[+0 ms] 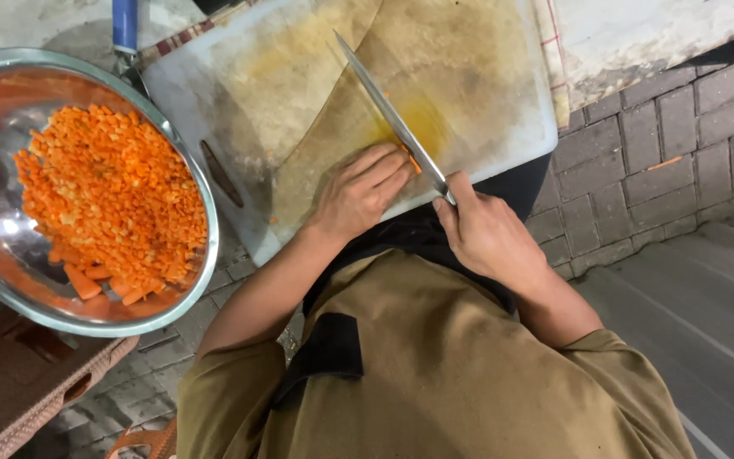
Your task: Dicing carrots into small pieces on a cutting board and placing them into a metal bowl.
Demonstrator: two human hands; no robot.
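Tiny bit of carrot (414,161) sits on the stained white cutting board (486,102), pinned under the curled fingers of the left hand (360,192). Knife (392,119) blade rests right against it, right hand (488,231) wrapped tight around the handle. Off to the left there's a steel bowl (182,161) of diced carrot (112,191) (pretty full).

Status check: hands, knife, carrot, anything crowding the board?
Right hand grips knife, blade on white cutting board. Left hand pins small carrot piece against blade. Steel bowl of diced carrot overlaps board's left edge.
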